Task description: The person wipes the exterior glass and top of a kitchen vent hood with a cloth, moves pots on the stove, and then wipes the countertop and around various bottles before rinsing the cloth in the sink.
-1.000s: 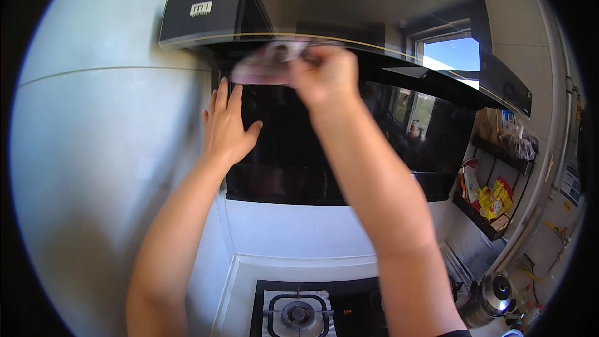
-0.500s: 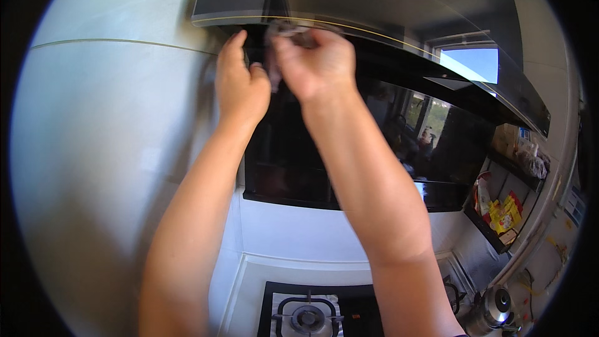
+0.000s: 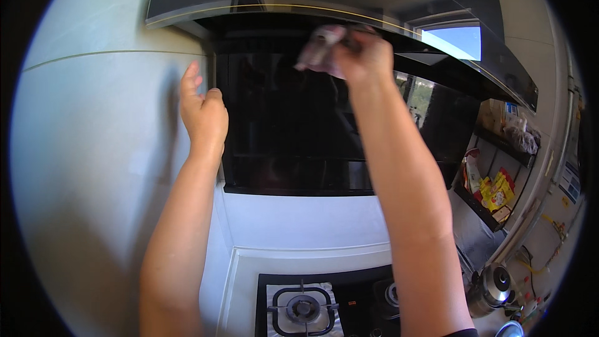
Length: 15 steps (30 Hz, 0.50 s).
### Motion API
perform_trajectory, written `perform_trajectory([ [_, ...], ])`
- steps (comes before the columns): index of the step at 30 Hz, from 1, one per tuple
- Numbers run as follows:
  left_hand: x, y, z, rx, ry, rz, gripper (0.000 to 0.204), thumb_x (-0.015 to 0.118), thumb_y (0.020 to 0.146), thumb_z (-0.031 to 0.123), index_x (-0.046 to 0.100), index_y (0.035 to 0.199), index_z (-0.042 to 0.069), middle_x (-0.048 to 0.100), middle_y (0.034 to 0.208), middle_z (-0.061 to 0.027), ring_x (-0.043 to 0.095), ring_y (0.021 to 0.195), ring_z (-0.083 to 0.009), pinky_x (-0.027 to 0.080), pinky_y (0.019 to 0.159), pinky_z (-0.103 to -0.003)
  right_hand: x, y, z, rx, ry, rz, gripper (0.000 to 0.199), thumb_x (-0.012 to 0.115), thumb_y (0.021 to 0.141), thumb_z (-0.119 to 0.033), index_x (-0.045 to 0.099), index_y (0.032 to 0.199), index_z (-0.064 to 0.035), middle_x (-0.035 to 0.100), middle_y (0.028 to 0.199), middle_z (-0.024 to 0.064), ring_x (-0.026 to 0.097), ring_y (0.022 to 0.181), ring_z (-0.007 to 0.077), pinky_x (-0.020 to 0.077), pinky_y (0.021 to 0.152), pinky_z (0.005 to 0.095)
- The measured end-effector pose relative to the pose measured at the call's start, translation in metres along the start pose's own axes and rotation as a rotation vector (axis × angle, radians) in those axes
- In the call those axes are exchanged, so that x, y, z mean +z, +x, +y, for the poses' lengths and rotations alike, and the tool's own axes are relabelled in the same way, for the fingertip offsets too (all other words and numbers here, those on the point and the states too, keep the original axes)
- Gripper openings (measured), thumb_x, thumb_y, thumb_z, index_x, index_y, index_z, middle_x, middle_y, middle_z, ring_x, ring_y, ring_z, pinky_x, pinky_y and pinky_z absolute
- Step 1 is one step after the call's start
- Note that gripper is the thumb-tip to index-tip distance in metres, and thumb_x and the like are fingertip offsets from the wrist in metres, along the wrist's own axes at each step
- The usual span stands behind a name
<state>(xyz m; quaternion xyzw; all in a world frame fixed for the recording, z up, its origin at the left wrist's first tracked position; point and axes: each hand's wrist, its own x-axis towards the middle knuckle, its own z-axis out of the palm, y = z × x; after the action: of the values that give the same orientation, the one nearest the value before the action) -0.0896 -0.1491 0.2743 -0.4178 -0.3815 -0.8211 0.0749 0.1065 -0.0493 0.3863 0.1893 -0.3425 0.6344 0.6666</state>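
Your right hand (image 3: 368,56) is gripping a crumpled pinkish cloth (image 3: 319,48) against the glossy black range hood (image 3: 293,125); your left hand (image 3: 203,109), fingers loosely curled, is bracing its left edge.

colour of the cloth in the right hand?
Pale pinkish-grey crumpled cloth, held by the right hand against the glossy black range hood; head view shows it best.

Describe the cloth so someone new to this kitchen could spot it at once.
Find the black range hood on the wall above the gas stove. Under its top lip, the right hand presses a crumpled cloth. It is the only soft, pale pinkish thing against the glossy black panel.
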Motion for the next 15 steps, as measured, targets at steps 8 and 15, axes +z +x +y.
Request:
perform_trajectory([
  [8,0.008,-0.014,0.008,0.065,-0.019,-0.127,0.056,0.049,0.085,-0.003,0.039,0.140,0.003,0.041,0.144,-0.0130,0.039,0.133,-0.0239,0.032,0.108,-0.036,0.040,-0.045,-0.058,-0.317,0.036,0.100,0.034,0.035,0.088,0.002,0.048,0.118,0.0064,0.047,0.130,0.0205,0.044,0.121,0.0355,0.0350,0.106,0.0549],
  [15,-0.011,-0.010,0.000,0.190,0.006,-0.112,0.054,0.051,0.084,-0.001,0.041,0.137,0.002,0.044,0.138,-0.0188,0.040,0.130,-0.0306,0.031,0.109,-0.040,0.018,-0.047,-0.037,-0.630,-0.242,0.061,0.032,0.037,0.086,0.011,0.048,0.116,0.0063,0.053,0.116,0.0148,0.054,0.102,0.0258,0.0444,0.092,0.0379],
])
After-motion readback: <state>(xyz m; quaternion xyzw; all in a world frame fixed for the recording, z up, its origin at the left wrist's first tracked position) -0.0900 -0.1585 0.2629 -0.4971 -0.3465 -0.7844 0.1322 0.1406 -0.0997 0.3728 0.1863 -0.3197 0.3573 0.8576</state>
